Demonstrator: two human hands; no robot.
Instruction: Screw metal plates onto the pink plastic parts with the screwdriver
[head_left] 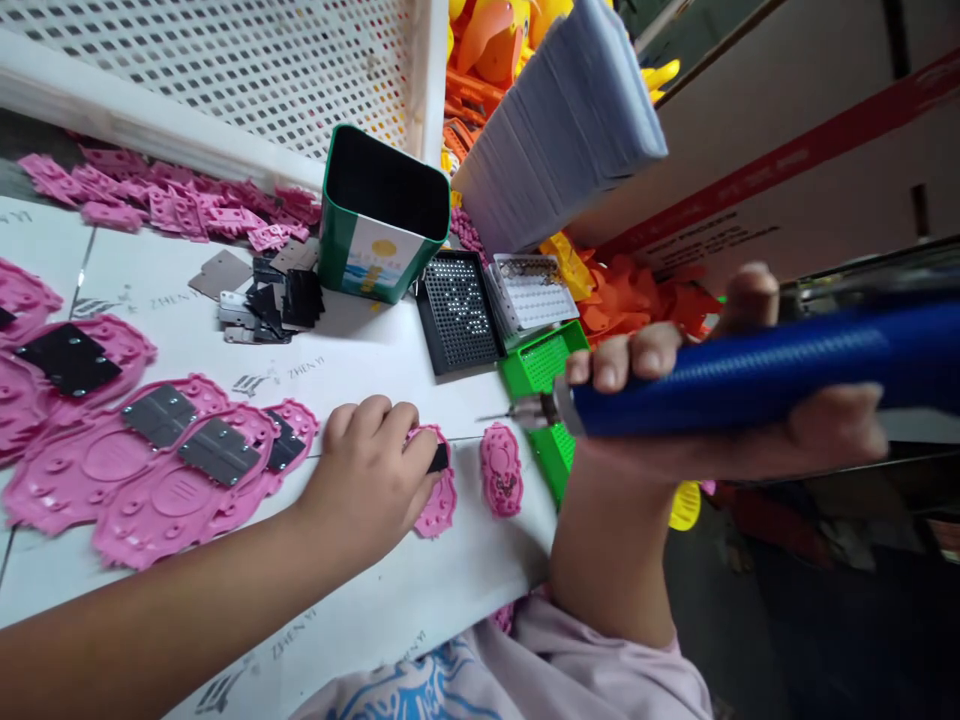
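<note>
My right hand [637,440] is wrapped round a blue electric screwdriver [720,370]. Its thin bit points left, in the air over the table. My left hand [375,460] is closed on a pink plastic shell [436,500] lying on the table, and part of a black cover plate [439,458] shows at the fingers. Much of that shell is hidden under the hand. Just to its right lies another pink shell [501,470] without a plate. Left of my hand lie several pink shells [142,450] with dark plates [221,450] on them.
Loose black and grey plates [277,300] lie beside a green tin [386,215]. A black screw tray [459,310], a white tray [532,290] and a green basket [547,370] stand right of it. Pink parts [187,200] line a white crate [225,80]. A carton [787,150] stands right.
</note>
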